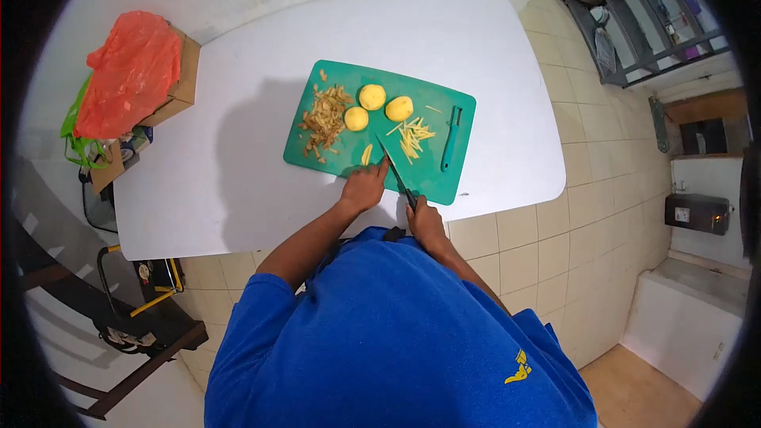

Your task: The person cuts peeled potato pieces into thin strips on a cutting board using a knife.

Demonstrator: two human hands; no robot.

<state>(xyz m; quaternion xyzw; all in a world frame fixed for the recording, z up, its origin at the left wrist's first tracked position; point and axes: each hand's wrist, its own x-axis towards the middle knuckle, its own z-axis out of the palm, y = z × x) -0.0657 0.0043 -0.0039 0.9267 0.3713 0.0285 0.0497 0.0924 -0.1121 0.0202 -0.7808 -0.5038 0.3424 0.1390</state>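
My right hand (pixel 426 220) is wrapped round the black handle of a knife (pixel 395 170), whose blade points up and left over the green cutting board (pixel 420 182). My left hand (pixel 365 186) rests at the board's near edge, its fingertips by the blade; whatever lies under them is too small to make out. Just above that hand are a few cut yellow pieces (pixel 366 154). Three peeled potatoes (pixel 372 97) sit mid-board, with brown peelings (pixel 325 117) to their left and thin cut sticks (pixel 414 139) to their right. A green-handled peeler (pixel 452 139) lies at the board's right side.
The board lies on a white table (pixel 261 190) against a wall. At the table's left end stands a cardboard box (pixel 186 71) with a red plastic bag (pixel 131 71) on it. A grey shelf rack (pixel 634 24) stands at the upper right.
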